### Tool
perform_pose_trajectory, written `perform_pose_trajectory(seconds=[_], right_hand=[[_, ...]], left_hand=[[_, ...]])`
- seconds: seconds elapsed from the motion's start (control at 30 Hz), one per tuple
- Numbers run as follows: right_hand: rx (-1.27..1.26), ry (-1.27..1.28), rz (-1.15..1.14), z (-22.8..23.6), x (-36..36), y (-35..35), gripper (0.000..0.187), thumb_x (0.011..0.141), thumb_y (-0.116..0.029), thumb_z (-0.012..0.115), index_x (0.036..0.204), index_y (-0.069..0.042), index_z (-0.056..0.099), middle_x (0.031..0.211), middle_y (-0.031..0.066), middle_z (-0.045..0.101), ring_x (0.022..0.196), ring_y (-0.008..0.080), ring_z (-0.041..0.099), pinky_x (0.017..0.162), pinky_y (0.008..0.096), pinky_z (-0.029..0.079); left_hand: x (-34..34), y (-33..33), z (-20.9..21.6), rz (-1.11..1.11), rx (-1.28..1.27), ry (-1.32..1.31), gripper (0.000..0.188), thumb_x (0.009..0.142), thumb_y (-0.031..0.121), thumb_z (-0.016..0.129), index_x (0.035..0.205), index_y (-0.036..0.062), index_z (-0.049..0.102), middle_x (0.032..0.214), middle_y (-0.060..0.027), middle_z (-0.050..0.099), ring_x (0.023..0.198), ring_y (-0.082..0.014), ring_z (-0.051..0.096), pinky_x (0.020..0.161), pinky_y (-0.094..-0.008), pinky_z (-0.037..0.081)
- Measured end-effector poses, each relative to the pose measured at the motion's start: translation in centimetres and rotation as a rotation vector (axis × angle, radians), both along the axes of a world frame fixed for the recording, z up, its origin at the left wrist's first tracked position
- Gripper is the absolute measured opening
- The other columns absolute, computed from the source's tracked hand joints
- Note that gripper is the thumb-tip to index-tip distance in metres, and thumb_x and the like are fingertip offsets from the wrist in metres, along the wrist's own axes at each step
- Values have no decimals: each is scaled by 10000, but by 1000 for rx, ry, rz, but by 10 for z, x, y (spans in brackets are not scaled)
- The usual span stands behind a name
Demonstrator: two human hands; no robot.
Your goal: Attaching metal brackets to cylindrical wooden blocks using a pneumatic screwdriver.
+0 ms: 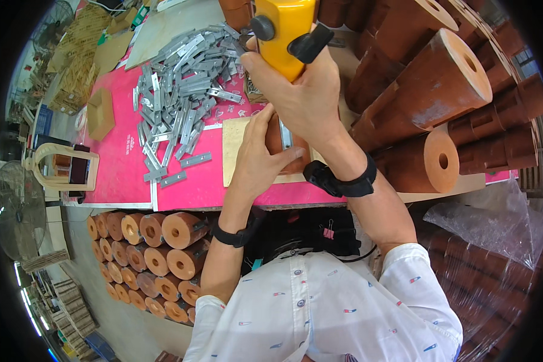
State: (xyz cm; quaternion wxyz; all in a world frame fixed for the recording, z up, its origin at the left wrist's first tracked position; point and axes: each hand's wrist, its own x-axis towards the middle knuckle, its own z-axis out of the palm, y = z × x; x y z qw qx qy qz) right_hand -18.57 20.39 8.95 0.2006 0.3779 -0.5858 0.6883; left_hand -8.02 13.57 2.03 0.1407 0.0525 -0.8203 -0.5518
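Observation:
My right hand [311,99] is wrapped round a yellow-and-black power tool [280,30], raised over the far side of the work spot. The tool's tip is hidden from view. Below it, my left hand [253,151] steadies a reddish-brown piece [273,140], its thumb and fingers on either side. A narrow silver metal plate [286,135] lies along the top of that piece, close to my left thumb. The piece rests on a tan board [232,136], partly covered by my hands. Left of the board spreads a heap of similar metal plates [184,84].
Brown cylinders with centre holes [443,160] crowd the table's right side. More cylinders [184,265] are stacked beneath at left. A pink sheet [117,175] covers the table. A wooden frame [93,172] stands at the left edge; clear plastic wrap [495,217] hangs at right.

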Motion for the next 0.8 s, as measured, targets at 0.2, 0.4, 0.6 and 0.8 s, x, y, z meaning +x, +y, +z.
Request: perform_pose_trajectory(seconds=[0.2,0.4,0.6,0.8], right_hand=[[27,-162,109,2,9,7,354,804,-67,740,1091,1,545,894,64,657,736,134,638,668,265,533],[2,-166,70,5,12,11,458,747,-117,788,1116,14,550,863,82,661,712,168,643,670,284,531],[61,-52,58,8,10,17,256,841,2,697,1060,3,563,972,69,674,759,100,642,664,238,546],[24,-122,23,4,3,13,387,744,-118,789,1030,3,558,803,75,654,666,176,650,635,282,530]], left_hand=[[2,-1,-12,-13,97,-54,908,693,136,828,1448,26,336,1333,-197,471,1259,-341,464,1074,-402,363],[2,2,-12,-9,146,-64,843,693,159,830,1400,30,390,1331,-200,479,1258,-345,462,1070,-406,368],[3,4,-10,6,44,-31,719,706,171,816,1323,39,472,1339,-169,489,1273,-337,449,1072,-412,371],[0,3,-14,23,-44,28,552,750,168,778,1235,13,563,1339,-151,494,1258,-333,457,1056,-409,384]])
